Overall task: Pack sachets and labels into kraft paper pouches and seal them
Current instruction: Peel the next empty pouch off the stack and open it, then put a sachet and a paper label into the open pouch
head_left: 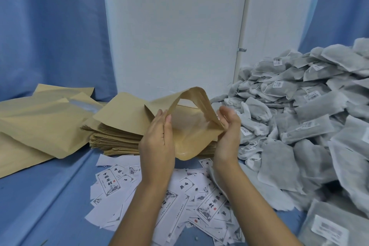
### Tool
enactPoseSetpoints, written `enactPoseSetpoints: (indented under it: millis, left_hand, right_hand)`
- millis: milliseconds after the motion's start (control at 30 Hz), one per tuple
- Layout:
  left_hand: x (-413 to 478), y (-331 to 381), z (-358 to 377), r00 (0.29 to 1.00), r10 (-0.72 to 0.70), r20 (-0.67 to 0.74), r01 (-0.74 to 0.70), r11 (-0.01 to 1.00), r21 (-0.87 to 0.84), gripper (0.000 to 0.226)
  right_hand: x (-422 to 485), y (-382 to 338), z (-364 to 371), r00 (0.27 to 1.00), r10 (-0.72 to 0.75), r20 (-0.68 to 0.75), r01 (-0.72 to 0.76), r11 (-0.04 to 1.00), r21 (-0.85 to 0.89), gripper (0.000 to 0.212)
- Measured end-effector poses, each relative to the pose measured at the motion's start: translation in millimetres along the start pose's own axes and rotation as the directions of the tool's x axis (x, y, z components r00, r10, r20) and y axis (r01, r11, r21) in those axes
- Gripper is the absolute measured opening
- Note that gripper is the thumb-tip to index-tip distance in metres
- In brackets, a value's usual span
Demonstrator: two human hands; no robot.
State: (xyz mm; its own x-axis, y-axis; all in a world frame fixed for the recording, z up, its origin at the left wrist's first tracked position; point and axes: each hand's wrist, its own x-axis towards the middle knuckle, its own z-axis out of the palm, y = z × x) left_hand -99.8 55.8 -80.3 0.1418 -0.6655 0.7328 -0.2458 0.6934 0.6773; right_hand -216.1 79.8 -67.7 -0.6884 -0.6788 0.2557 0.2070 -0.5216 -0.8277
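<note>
Evidently the step in hand is opening: a tan kraft paper pouch (191, 126) is held up just above the stack of flat tan pouches (111, 136), its mouth bowed into an arch so the glossy inside shows. The left hand (157, 142) pinches the left edge of the mouth between thumb and fingers. The right hand (227, 132), somewhat blurred, curls its fingers round the right edge. Nothing appears to be inside the pouch yet.

I judge that the next move calls for one hand to keep the mouth wide while the other lets go and reaches for a filling. The grey non-woven sachets (279, 158) lie heaped to the right, and the white printed paper labels (108, 182) are scattered on the blue cloth (60, 195) beneath the wrists. Sealing comes after that.

The labels carry bold black brush characters, 中國藥材, inside a thin ornate border, with a small red seal mark and an ink drawing below. The sachets bear small white stickers with what look like barcodes, too small to read.
</note>
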Motion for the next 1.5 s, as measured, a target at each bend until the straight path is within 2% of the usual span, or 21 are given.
enactPoseSetpoints:
  millis: [100,167,300,367,433,500,567,633,733,800,833,933,1000,1133,1267,1333,1400,1500]
  left_hand:
    - [2,3,-1,0.998,-0.006,-0.069,0.006,1.000,0.004,0.034]
    - [5,5,1,0.995,0.000,-0.100,0.000,1.000,0.003,0.033]
    - [14,10,16,0.993,-0.019,-0.113,0.014,0.999,-0.038,0.033]
    - [19,12,24,0.992,-0.028,-0.126,0.020,0.997,-0.068,0.033]
    - [21,13,30,0.988,-0.032,-0.150,0.019,0.996,-0.085,0.034]
    - [22,13,35,0.984,-0.042,-0.175,0.024,0.995,-0.101,0.035]
    - [20,13,39,0.979,-0.053,-0.196,0.029,0.992,-0.119,0.034]
    - [18,13,42,0.977,-0.065,-0.204,0.039,0.990,-0.132,0.032]
    - [16,13,43,0.973,-0.074,-0.219,0.044,0.989,-0.139,0.030]
    - [14,15,43,0.972,-0.088,-0.217,0.055,0.986,-0.156,0.031]
    - [13,16,43,0.972,-0.097,-0.214,0.062,0.985,-0.163,0.032]
    - [10,18,42,0.970,-0.099,-0.221,0.064,0.985,-0.161,0.031]
    - [9,18,41,0.969,-0.103,-0.223,0.069,0.986,-0.154,0.031]
    - [8,20,37,0.964,-0.145,-0.222,0.109,0.980,-0.165,0.033]
    - [9,20,34,0.955,-0.175,-0.238,0.132,0.974,-0.186,0.036]
    - [10,19,34,0.947,-0.190,-0.258,0.145,0.972,-0.183,0.040]
    - [11,18,34,0.940,-0.206,-0.272,0.162,0.971,-0.177,0.044]
    - [12,17,33,0.935,-0.217,-0.280,0.170,0.968,-0.183,0.046]
  right_hand:
    - [10,-2,-8,0.990,0.050,-0.131,-0.026,0.984,0.176,0.036]
    - [20,0,-16,0.970,0.107,-0.216,-0.071,0.983,0.170,0.030]
    - [40,16,-38,0.941,0.166,-0.295,-0.225,0.957,-0.182,0.015]
    - [48,19,-48,0.961,0.085,-0.263,-0.190,0.895,-0.403,0.018]
    - [56,16,-57,0.983,-0.098,-0.156,-0.038,0.720,-0.693,0.025]
    - [68,12,-64,0.979,-0.204,-0.027,0.069,0.449,-0.891,0.030]
    - [83,10,-72,0.983,-0.182,0.034,0.080,0.250,-0.965,0.030]
    - [93,11,-82,0.992,-0.118,0.044,0.056,0.099,-0.994,0.032]
    - [102,12,-92,0.997,-0.049,0.063,0.062,-0.021,-0.998,0.036]
    - [105,12,-96,0.995,-0.041,0.092,0.090,-0.045,-0.995,0.038]
    - [105,12,-98,0.991,-0.072,0.113,0.111,-0.022,-0.994,0.038]
    - [94,14,-99,0.959,-0.236,0.160,0.194,0.128,-0.973,0.035]
    - [84,16,-101,0.931,-0.329,0.156,0.224,0.180,-0.958,0.028]
    - [75,18,-104,0.898,-0.389,0.208,0.269,0.109,-0.957,0.012]
    - [76,18,-104,0.907,-0.250,0.339,0.365,0.067,-0.929,0.045]
    - [79,21,-104,0.911,-0.110,0.398,0.398,-0.022,-0.917,0.058]
    - [85,25,-106,0.903,-0.002,0.429,0.423,-0.159,-0.892,0.058]
    - [93,31,-107,0.906,-0.011,0.424,0.407,-0.259,-0.876,0.052]
